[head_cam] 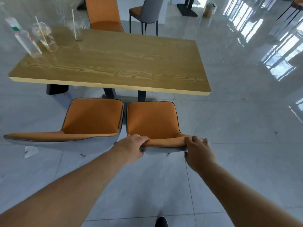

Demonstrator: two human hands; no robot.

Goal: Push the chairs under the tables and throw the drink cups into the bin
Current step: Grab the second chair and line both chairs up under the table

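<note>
The right-hand orange chair stands on the tiled floor just short of the wooden worktop, its seat front near the worktop's near edge and not yet under it. Both hands hold the top of its backrest: the left hand has its grip wrapped over the left corner, fingers curled onto the orange front and thumb on the grey back; the right hand has its grip laid over the right corner, fingers bent across the edge. A second orange chair stands just beside it on the left, almost touching, also outside the worktop. At the worktop's far left corner stand a domed clear drink cup with a straw, a second clear cup with a straw, and a clear bottle at the very corner. Beyond the worktop's far edge an orange chair back rises, with a grey chair to its right.
</note>
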